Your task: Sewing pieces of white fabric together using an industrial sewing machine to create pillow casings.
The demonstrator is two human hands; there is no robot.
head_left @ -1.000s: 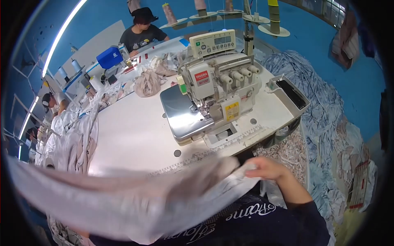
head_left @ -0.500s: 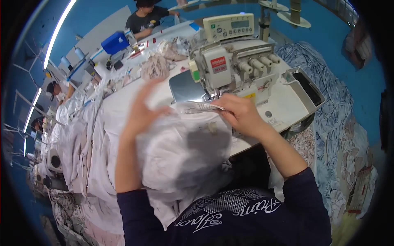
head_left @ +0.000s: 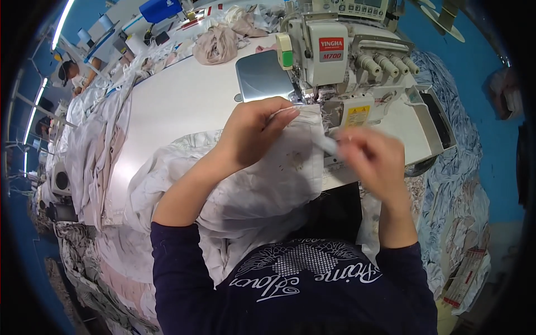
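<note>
A white cloth (head_left: 287, 159) with small dark marks lies bunched in front of me, its top edge at the sewing area of an overlock sewing machine (head_left: 335, 53). My left hand (head_left: 248, 134) is closed on the cloth near that top edge, thumb and fingers pinched together. Just past the cloth's right edge, my right hand (head_left: 374, 162) is blurred by motion, with its fingers curled in. A pale, smeared strip shows between its fingertips and the cloth; what it is, I cannot make out. The machine's needle is hard to see.
A shiny metal plate (head_left: 265, 77) is set in the white table (head_left: 162, 114) left of the machine. Crumpled beige cloth (head_left: 216, 46) sits farther back. Piled blue-grey fabric (head_left: 455, 184) hangs at the right. Another person (head_left: 81, 78) is at the far left.
My left hand has come right and closed on the cloth. My right hand has left the cloth's top edge and moved right and down. The view has tilted lower.
</note>
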